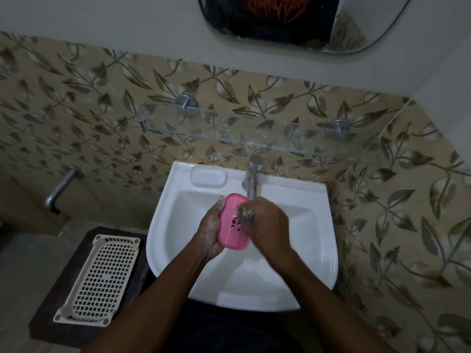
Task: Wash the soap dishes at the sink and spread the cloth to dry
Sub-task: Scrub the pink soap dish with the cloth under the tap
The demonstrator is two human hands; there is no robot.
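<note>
Cream plastic lattice tray (98, 278) on the dark stool (48, 324) at our near left | our left hand (210, 234) grips the pink rounded plastic soap dish (233, 231) over the white ceramic sink (327, 250) | right hand (267, 224) curled against its top, blurred, grasp unclear to us | chrome tap (252, 173) just behind

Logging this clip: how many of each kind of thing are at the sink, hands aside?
Soap dish: 1
Scrub pad, blurred: 1
Tray: 1
Taps: 2, sink tap and wall tap
Sink: 1
Glass shelf: 1
Mirror: 1
Total: 8
</note>
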